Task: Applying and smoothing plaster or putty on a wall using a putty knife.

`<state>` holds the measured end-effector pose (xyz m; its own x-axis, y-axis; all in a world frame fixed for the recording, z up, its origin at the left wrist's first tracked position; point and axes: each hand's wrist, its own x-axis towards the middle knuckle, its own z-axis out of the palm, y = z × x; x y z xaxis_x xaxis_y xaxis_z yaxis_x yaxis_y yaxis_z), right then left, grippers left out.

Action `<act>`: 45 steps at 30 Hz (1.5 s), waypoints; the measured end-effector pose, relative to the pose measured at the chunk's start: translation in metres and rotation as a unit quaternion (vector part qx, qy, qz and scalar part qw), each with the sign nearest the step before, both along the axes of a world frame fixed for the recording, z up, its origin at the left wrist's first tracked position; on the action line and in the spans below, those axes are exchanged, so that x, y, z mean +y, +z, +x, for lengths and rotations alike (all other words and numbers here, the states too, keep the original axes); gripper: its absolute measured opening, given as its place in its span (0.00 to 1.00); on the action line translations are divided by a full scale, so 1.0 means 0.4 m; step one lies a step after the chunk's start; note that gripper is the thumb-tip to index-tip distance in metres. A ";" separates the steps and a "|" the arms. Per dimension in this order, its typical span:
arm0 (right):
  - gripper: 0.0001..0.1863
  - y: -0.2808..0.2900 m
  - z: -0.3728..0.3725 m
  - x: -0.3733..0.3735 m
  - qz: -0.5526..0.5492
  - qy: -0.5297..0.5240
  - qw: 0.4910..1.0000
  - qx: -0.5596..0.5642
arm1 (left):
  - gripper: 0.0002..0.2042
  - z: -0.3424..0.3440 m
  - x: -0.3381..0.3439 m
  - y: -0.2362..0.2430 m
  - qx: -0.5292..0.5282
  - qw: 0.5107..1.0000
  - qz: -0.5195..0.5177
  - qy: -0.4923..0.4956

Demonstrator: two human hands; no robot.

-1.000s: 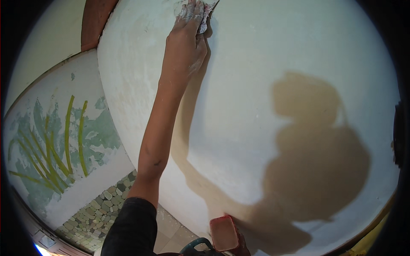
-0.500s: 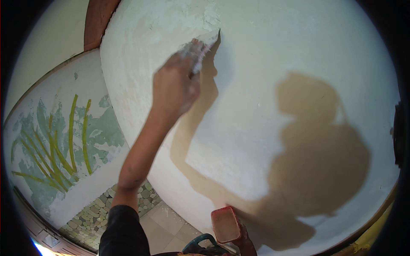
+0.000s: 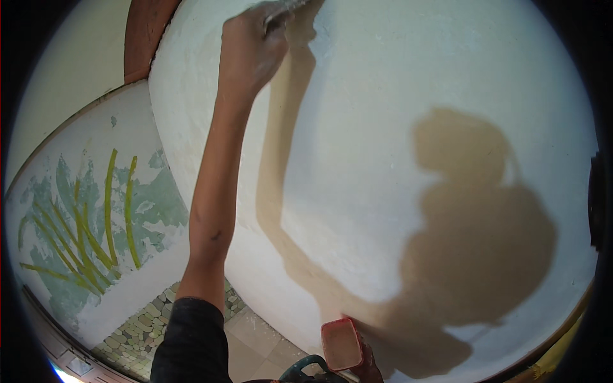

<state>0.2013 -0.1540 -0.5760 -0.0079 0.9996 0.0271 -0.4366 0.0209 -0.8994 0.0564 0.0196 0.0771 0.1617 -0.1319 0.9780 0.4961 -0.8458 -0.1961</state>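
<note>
At the top, my left hand [image 3: 255, 41] reaches up over the pale wall [image 3: 370, 83], its fingers curled round a thin, whitish-smeared flat tool [image 3: 284, 9] that is blurred and partly past the frame's edge. At the bottom, my right hand [image 3: 366, 367] holds a red-rimmed rectangular container [image 3: 341, 345] with a smooth beige substance in it. My left forearm stretches across the view from a dark sleeve, and my shadow falls on the wall.
A side panel [image 3: 89, 223] with patchy green and yellow leaf strokes stands left, above a pebble band [image 3: 134, 325]. Below lie floor tiles [image 3: 252, 338] and a teal curved handle [image 3: 303, 364]. A reddish-brown trim [image 3: 143, 38] runs at top left, and yellow material [image 3: 549, 354] sits at lower right.
My left hand came down the wall half a second ago and is now back up near the top edge, farther left than at first. The container has shifted slightly right.
</note>
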 end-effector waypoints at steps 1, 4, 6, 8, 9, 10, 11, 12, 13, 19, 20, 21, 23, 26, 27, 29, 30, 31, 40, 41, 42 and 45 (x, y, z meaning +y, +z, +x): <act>0.30 0.000 -0.004 0.004 -0.002 0.011 1.000 0.016 | 0.10 -0.021 0.028 -0.010 -0.009 0.996 0.075 -0.041; 0.30 -0.003 0.006 0.010 -0.020 0.015 0.997 0.070 | 0.09 -0.035 0.009 -0.050 0.048 0.997 -0.016 -0.065; 0.30 -0.004 0.008 0.008 -0.030 0.021 0.994 0.106 | 0.10 -0.055 0.017 -0.035 0.106 0.987 -0.053 -0.113; 0.30 -0.002 0.002 0.013 -0.039 0.038 0.989 0.138 | 0.11 -0.075 0.010 0.015 0.092 0.992 -0.009 -0.089; 0.30 -0.003 0.002 0.014 -0.043 0.042 0.986 0.154 | 0.12 -0.076 -0.002 0.037 0.080 0.993 0.034 -0.074; 0.30 -0.004 0.005 0.014 -0.048 0.042 0.983 0.173 | 0.16 -0.017 -0.103 0.026 0.080 0.993 -0.061 -0.065; 0.30 -0.003 -0.001 0.016 -0.051 0.056 0.979 0.188 | 0.16 -0.032 -0.107 0.041 0.079 0.994 -0.057 -0.056; 0.30 -0.004 -0.004 0.018 -0.054 0.064 0.976 0.203 | 0.16 -0.035 -0.087 0.061 0.090 0.992 -0.052 -0.066; 0.30 -0.003 -0.007 0.020 -0.058 0.073 0.971 0.218 | 0.17 -0.042 -0.073 0.075 0.102 0.991 -0.047 -0.075; 0.30 -0.001 0.002 0.019 -0.090 0.094 0.937 0.324 | 0.13 -0.026 -0.021 -0.092 0.061 0.997 0.036 0.011; 0.30 0.002 -0.001 0.017 -0.090 0.093 0.937 0.325 | 0.14 -0.040 -0.018 -0.111 0.085 0.996 0.028 0.008; 0.29 0.007 -0.003 0.017 -0.082 0.061 0.952 0.288 | 0.14 -0.053 -0.019 -0.120 0.109 0.994 0.021 0.004; 0.29 0.006 -0.004 0.014 -0.075 0.028 0.965 0.249 | 0.16 -0.068 -0.029 -0.104 0.120 0.993 0.004 0.006; 0.30 -0.001 -0.005 0.013 -0.099 0.037 0.939 0.326 | 0.15 -0.055 -0.009 -0.051 0.044 0.987 0.142 0.053; 0.29 0.003 -0.005 0.015 -0.102 0.044 0.940 0.324 | 0.15 -0.022 -0.017 -0.048 0.044 0.988 0.140 0.054; 0.29 0.007 0.000 0.015 -0.107 0.046 0.939 0.324 | 0.18 0.060 -0.025 -0.045 -0.010 0.997 0.040 -0.062; 0.29 0.011 -0.002 0.016 -0.119 0.083 0.920 0.364 | 0.21 0.038 0.031 -0.032 0.034 0.993 0.110 0.020; 0.29 0.012 -0.005 0.018 -0.132 0.120 0.898 0.402 | 0.23 0.045 0.090 -0.064 0.024 0.994 0.111 0.006; 0.33 0.007 0.003 -0.009 -0.056 0.072 0.925 0.369 | 0.34 0.079 0.035 -0.261 0.039 0.998 0.050 -0.030; 0.33 0.041 -0.009 -0.018 -0.056 0.075 0.924 0.370 | 0.34 0.057 0.012 -0.280 0.041 0.997 0.051 -0.028; 0.33 0.122 -0.020 -0.034 -0.035 0.038 0.977 0.207 | 0.32 0.024 -0.012 -0.289 0.073 0.997 0.003 -0.015; 0.32 0.121 -0.003 -0.023 -0.060 0.026 0.988 0.141 | 0.21 -0.019 -0.036 -0.225 0.066 0.990 -0.092 -0.084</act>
<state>0.2000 -0.1630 -0.5277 -0.0690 0.9941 -0.0838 -0.6672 -0.1085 -0.7370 0.0487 0.0051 -0.0129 0.2815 0.0114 0.9595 0.3252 -0.9419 -0.0842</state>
